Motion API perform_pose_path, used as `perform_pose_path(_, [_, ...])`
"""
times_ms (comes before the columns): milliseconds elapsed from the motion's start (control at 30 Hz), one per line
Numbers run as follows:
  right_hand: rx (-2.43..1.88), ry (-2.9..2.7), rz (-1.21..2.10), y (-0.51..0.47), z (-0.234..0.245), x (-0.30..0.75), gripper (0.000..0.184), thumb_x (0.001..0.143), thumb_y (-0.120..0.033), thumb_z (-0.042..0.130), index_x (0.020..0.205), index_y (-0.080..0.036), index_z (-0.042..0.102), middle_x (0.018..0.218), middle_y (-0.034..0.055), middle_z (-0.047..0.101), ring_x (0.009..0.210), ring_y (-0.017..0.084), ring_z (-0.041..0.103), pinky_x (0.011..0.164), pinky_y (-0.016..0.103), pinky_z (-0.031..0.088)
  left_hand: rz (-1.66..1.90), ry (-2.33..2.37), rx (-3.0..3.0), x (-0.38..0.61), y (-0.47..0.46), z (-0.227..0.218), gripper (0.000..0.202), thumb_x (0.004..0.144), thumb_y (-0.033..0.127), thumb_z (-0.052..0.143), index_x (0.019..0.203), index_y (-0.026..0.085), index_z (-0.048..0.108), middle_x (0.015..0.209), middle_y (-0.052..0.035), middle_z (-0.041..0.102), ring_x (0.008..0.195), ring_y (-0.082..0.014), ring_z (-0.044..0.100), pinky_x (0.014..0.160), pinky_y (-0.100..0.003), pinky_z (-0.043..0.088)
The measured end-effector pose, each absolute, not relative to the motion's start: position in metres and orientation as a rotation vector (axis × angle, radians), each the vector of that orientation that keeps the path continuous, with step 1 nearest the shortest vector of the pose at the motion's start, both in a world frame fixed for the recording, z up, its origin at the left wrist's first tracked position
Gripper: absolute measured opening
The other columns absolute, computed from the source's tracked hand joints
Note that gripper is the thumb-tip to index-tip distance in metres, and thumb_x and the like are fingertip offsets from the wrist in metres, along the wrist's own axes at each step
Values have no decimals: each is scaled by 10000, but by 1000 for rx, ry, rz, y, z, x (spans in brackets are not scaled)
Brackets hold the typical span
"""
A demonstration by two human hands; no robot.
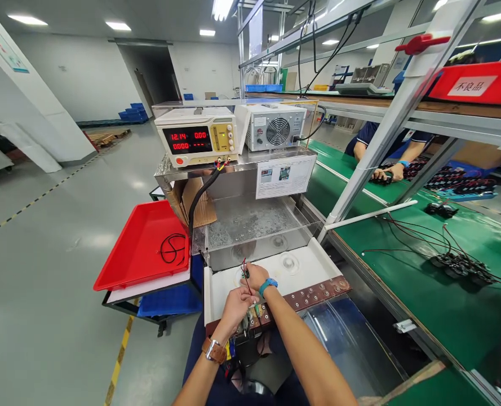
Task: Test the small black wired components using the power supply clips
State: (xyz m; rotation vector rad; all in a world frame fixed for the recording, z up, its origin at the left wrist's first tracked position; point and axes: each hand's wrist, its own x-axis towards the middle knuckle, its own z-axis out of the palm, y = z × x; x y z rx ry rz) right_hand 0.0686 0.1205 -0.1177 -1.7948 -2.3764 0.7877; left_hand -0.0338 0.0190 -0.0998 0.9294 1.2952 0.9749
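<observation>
We see our right hand (pixel 254 276), with a blue band on its wrist, held over the near edge of a white tray (pixel 313 265). Its fingers (pixel 245 273) are pinched together on a small dark part (pixel 245 274) with thin red and black leads (pixel 248 286) that trail down toward us from the fingertips. Our left hand (pixel 235 309), wearing a brown-strapped watch, sits just below and nearer to us; its fingers (pixel 250 299) are curled close to the same leads, though we cannot tell whether they actually grip them. Below both hands a brown strip (pixel 318 294) runs along the front of the white tray, and a dark clutter of wires lies under the fingers, too small to make out.

Beyond the fingertips stands a clear water tank (pixel 254 225) on the surface, and above it a power supply (pixel 197 137) with red digits on its display, its black cable (pixel 199 197) dropping toward the tank. A grey unit with a fan (pixel 275 128) stands beside it. To the left of the fingers lies a red tray (pixel 142 242) with a loop of black wire in it. Far to the right a green surface (pixel 402 270) carries more dark parts with leads (pixel 459 265), and another person's hands (pixel 388 172) work at its far side.
</observation>
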Motion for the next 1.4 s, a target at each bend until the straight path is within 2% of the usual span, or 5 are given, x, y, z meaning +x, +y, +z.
perform_pose_path(200, [-1800, -2353, 791, 121, -120, 69, 445, 804, -412, 709, 1186, -207, 612, 1130, 102, 742, 1055, 251, 685, 796, 307, 424, 942, 1304, 906, -35, 20, -99, 296, 526, 360, 725, 735, 161, 660, 658, -82, 703, 757, -267, 686, 738, -332, 473])
perform_pose_path(533, [-1802, -2334, 778, 121, -122, 69, 425, 789, -402, 699, 1160, -207, 632, 1130, 103, 746, 1044, 256, 694, 779, 305, 420, 905, 1297, 862, -36, 22, -99, 275, 506, 325, 695, 721, 155, 670, 662, -90, 717, 720, -246, 679, 706, -322, 491])
perform_pose_path(800, [-1804, -2328, 754, 120, -124, 68, 411, 800, -383, 681, 1168, -207, 633, 1133, 100, 745, 1048, 252, 690, 798, 303, 426, 900, 1304, 838, -34, 23, -95, 152, 545, 239, 689, 678, 169, 664, 641, -72, 709, 722, -239, 691, 728, -319, 513])
perform_pose_path(1133, [-1798, -2320, 765, 119, -124, 69, 416, 796, -397, 699, 1159, -204, 637, 1106, 97, 747, 1043, 253, 689, 785, 302, 420, 882, 1266, 828, -35, 22, -93, 223, 504, 255, 719, 696, 162, 655, 640, -82, 709, 715, -239, 687, 706, -308, 489])
perform_pose_path(1400, [-1794, -2316, 752, 118, -122, 67, 388, 789, -379, 693, 1129, -202, 638, 1091, 94, 751, 1041, 253, 692, 783, 299, 421, 904, 1268, 811, -34, 22, -98, 215, 499, 257, 660, 693, 164, 649, 644, -84, 721, 720, -257, 686, 718, -320, 486])
